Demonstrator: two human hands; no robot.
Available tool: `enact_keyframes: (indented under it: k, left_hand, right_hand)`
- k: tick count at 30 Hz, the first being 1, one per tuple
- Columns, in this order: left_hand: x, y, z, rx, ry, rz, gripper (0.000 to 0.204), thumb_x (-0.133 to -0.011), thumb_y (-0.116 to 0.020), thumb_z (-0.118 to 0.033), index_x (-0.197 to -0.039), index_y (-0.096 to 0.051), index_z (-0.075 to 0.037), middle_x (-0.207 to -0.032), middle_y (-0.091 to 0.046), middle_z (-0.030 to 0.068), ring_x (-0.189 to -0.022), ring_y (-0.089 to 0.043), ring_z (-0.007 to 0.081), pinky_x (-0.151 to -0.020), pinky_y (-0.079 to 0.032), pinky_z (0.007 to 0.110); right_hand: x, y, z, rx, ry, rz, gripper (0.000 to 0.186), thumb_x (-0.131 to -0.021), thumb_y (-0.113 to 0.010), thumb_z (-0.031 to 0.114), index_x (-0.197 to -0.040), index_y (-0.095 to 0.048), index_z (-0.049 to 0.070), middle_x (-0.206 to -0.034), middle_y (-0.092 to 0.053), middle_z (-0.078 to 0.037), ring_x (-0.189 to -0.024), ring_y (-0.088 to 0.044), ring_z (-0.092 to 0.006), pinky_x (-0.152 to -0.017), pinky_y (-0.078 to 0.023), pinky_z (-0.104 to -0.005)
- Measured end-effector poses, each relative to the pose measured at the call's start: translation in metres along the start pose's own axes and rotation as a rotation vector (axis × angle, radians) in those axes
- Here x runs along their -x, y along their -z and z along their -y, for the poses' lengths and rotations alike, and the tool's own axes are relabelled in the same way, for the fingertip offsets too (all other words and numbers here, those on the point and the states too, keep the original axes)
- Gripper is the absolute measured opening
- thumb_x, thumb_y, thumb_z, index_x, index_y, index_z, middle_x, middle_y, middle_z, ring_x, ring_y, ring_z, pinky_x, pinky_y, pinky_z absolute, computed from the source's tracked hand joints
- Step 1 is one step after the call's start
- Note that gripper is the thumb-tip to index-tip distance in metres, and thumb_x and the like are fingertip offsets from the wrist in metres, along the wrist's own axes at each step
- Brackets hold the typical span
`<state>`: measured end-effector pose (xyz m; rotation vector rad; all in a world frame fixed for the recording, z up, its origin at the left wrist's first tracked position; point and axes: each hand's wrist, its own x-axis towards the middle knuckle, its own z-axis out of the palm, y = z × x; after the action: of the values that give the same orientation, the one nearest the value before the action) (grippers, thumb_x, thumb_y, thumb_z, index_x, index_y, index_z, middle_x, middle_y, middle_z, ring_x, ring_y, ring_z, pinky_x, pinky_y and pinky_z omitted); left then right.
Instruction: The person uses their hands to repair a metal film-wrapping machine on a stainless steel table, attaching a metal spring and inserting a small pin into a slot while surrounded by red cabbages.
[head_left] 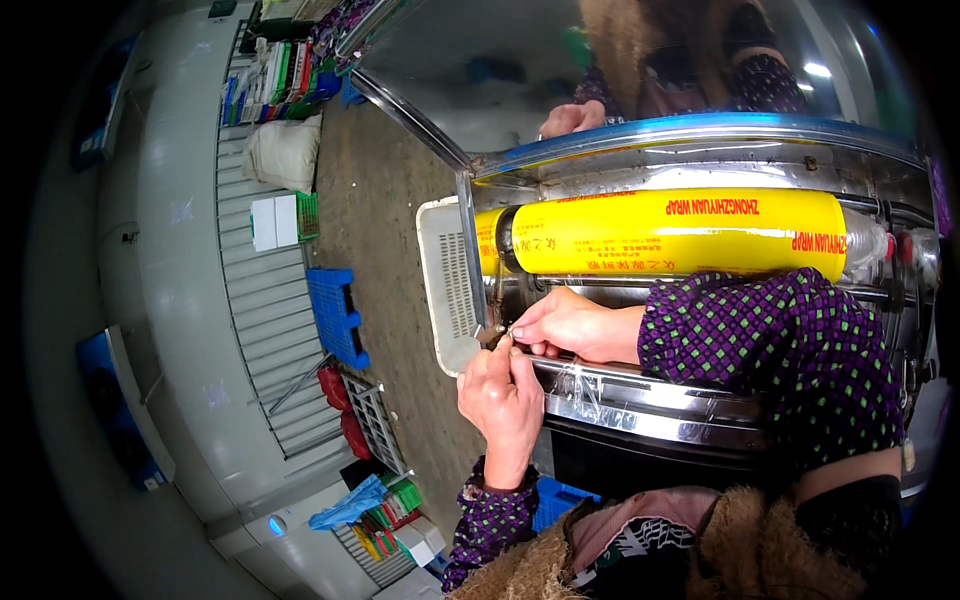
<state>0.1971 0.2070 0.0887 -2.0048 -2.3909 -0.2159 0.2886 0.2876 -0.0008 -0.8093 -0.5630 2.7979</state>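
Note:
At the left end of a steel wrapping machine (640,400), my right hand (560,330) pinches at a small piece that is too small to make out, beside a metal bracket. My left hand (498,400) is closed at the same spot from below, its fingertips touching those of my right. A yellow roll of printed wrap (670,232) lies across the machine behind my hands, with a clear plastic bottle-like end at its right. The raised steel panel (680,60) behind it reflects my sleeve and hand. Steel rails run along the front and back of the roll.
A white perforated plastic basket (436,290) sits just left of the machine. Along the wall at left are blue pallets (332,310), a white sack (280,155), stacked crates (280,80), boxes (275,222), red bundles and a metal rack (375,420) on the floor.

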Motion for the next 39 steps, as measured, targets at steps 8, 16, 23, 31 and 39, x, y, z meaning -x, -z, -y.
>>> enact_keyframes:
  k: [8, 16, 23, 31, 39]
  left_hand:
    - [0.000, -0.003, -0.001, -0.032, -0.024, -0.026, 0.014, -0.079, -0.060, -0.005, -0.088, -0.071, -0.002, -0.073, -0.064, 0.0133, -0.065, -0.061, 0.0301, -0.063, -0.046, 0.038]
    - [-0.007, -0.002, -0.002, -0.077, -0.098, 0.042, 0.016, -0.081, -0.059, -0.013, -0.085, -0.071, -0.002, -0.062, -0.056, 0.0073, -0.060, -0.056, 0.0254, -0.056, -0.038, 0.037]
    - [-0.004, -0.002, -0.001, -0.090, -0.089, 0.036, 0.014, -0.081, -0.061, -0.012, -0.086, -0.071, -0.003, -0.062, -0.056, 0.0097, -0.057, -0.056, 0.0275, -0.057, -0.040, 0.038]
    - [-0.001, 0.000, 0.009, 0.482, 0.247, -0.058, 0.020, -0.076, -0.070, -0.004, -0.096, -0.071, -0.005, -0.065, -0.052, 0.0043, -0.057, -0.053, 0.0174, -0.052, -0.042, 0.031]
    - [-0.019, -0.002, 0.022, -0.050, -0.021, 0.167, 0.014, -0.077, -0.068, -0.022, -0.080, -0.073, -0.009, -0.064, -0.061, 0.0108, -0.060, -0.062, 0.0272, -0.055, -0.048, 0.036]
  right_hand:
    - [-0.004, 0.001, -0.004, -0.011, -0.044, -0.015, 0.016, -0.089, -0.060, 0.008, -0.098, -0.069, -0.002, -0.069, -0.060, -0.003, -0.057, -0.049, -0.0095, -0.051, -0.042, -0.0238]
    - [-0.009, 0.003, -0.007, -0.022, -0.100, -0.086, 0.015, -0.090, -0.059, 0.008, -0.094, -0.068, -0.003, -0.070, -0.061, -0.004, -0.058, -0.051, -0.0103, -0.052, -0.042, -0.0241]
    - [-0.005, 0.000, -0.005, 0.028, -0.035, -0.016, 0.014, -0.091, -0.057, 0.008, -0.093, -0.068, 0.000, -0.070, -0.060, -0.002, -0.057, -0.049, -0.0090, -0.051, -0.040, -0.0238]
    - [-0.006, 0.000, 0.000, 0.048, -0.017, -0.034, 0.013, -0.094, -0.052, 0.009, -0.094, -0.062, 0.001, -0.070, -0.057, -0.001, -0.057, -0.047, -0.0081, -0.051, -0.038, -0.0231]
    - [0.000, 0.008, -0.004, 0.106, 0.134, -0.052, 0.014, -0.093, -0.047, 0.001, -0.099, -0.060, 0.000, -0.078, -0.058, -0.002, -0.062, -0.047, -0.0074, -0.053, -0.037, -0.0207]
